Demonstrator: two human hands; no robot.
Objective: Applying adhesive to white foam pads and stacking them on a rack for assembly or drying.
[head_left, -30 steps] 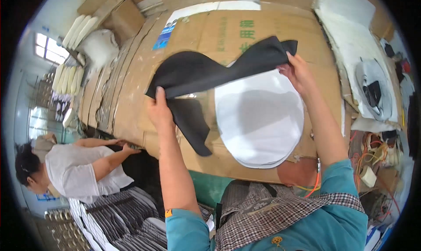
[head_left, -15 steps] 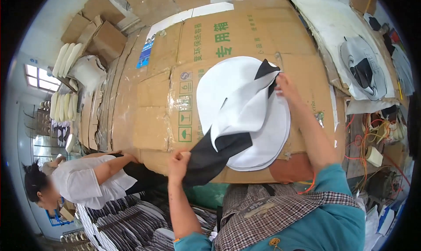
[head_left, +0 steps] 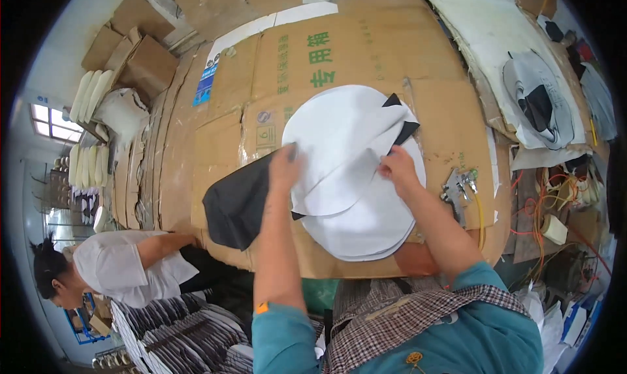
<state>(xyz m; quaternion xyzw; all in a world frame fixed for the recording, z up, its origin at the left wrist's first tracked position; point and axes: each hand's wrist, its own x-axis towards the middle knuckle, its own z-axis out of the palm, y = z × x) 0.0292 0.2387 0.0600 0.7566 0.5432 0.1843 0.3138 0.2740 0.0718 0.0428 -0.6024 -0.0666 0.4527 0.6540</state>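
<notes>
A stack of white rounded sheets (head_left: 356,237) lies on the cardboard-covered table in front of me. On top rests a folded white fabric piece (head_left: 343,184), with black showing at its upper right corners and lower left edge. My right hand (head_left: 398,168) has its fingers pinched together at the edge of this piece. Over its left side is my left hand (head_left: 284,168), blurred at the fingertips, so its grip is unclear. A black fabric piece (head_left: 238,204) spreads flat to the left, partly covered by my left forearm.
A spray gun (head_left: 460,191) with a yellow hose lies right of my right forearm. At the far right, a grey-white piece with black (head_left: 539,99) rests on a white-covered surface. Another person (head_left: 124,266) bends at the left, near many stacked black-and-white pieces (head_left: 183,331).
The black fabric has swung left and now lies on the cardboard. My left hand moved up onto the white piece. My right hand came down and left from the upper corner, uncovering the spray gun.
</notes>
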